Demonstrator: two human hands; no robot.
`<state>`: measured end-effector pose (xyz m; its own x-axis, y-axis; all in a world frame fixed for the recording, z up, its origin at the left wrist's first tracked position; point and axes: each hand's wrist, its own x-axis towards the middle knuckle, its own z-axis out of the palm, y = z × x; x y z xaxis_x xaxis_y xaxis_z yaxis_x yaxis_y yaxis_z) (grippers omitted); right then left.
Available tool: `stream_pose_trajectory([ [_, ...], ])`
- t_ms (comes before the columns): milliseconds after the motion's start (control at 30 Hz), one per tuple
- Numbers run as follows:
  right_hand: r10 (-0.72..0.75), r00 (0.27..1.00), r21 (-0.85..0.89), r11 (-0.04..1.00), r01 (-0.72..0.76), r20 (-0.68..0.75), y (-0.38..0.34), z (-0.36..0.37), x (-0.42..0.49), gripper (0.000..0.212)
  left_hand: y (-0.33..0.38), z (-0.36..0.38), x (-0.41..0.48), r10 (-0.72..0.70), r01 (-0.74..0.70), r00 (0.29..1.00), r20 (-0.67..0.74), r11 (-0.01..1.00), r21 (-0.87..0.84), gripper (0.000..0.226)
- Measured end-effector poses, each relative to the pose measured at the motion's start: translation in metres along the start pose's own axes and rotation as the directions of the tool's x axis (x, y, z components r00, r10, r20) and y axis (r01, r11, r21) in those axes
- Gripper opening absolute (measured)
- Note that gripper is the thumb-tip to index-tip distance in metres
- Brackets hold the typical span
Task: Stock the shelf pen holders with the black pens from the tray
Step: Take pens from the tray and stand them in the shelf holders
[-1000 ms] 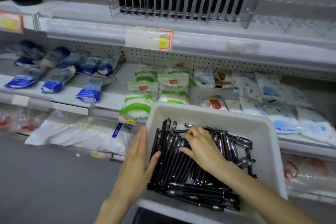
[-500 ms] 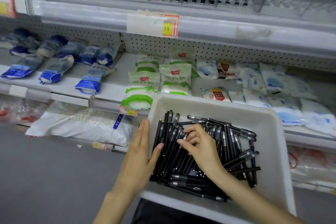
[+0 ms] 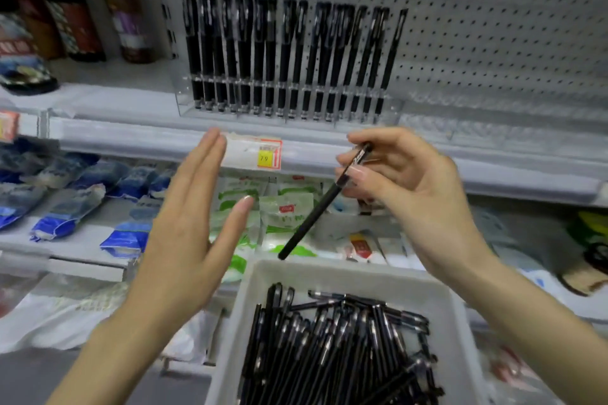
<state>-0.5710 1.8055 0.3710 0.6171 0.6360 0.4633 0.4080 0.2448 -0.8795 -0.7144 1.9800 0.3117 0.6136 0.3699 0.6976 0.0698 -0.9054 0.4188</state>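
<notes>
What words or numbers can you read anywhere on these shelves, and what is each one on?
"79": on the yellow patch of the price tag on the shelf edge.
The rest of that price tag: too blurred to read.
Red labels on the green-and-white packets: too blurred to read.
Print on the pen held in the right hand: too small to read.
Far-left shelf tag: too blurred to read.

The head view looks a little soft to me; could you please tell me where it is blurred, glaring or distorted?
Head view: the held pen and right hand are fairly sharp; its left edge smears the blue packets; the shelved pens ghost at their tops and fan outward, wide-angle distortion; lighting is dim and flat.
</notes>
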Motion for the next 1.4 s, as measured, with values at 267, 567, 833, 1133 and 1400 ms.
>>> stream_pose_trajectory([
  [267, -0.368, 0.926, -0.168, 0.922, 0.350, -0.087, -0.075, -0.036, 0.099, 0.030, 0.012, 0.037, 0.095, 0.223, -0.235, 0.971, 0.087, 0.957, 0.172, 0.062],
  [567, -0.432, 0.899, -0.380, 0.844, 0.377, -0.068, -0.060, -0.045, 0.166, 0.027, -0.007, 0.065, 0.113, 0.173, -0.209, 0.975, 0.138, 0.922, 0.325, 0.063],
  [833, -0.352, 0.933, -0.397, 0.870, 0.294, -0.081, -0.035, -0.052, 0.175, 0.026, -0.010, 0.066, 0.113, 0.179, -0.218, 0.973, 0.146, 0.921, 0.324, 0.062],
  [1133, -0.301, 0.953, -0.607, 0.752, 0.255, 0.027, -0.024, -0.048, 0.180, 0.023, -0.011, 0.062, 0.113, 0.164, -0.203, 0.973, 0.164, 0.944, 0.259, 0.061],
  [1400, -0.323, 0.945, -0.673, 0.687, 0.275, 0.055, -0.028, -0.049, 0.175, 0.028, 0.000, 0.055, 0.111, 0.192, -0.221, 0.972, 0.138, 0.944, 0.246, 0.060],
])
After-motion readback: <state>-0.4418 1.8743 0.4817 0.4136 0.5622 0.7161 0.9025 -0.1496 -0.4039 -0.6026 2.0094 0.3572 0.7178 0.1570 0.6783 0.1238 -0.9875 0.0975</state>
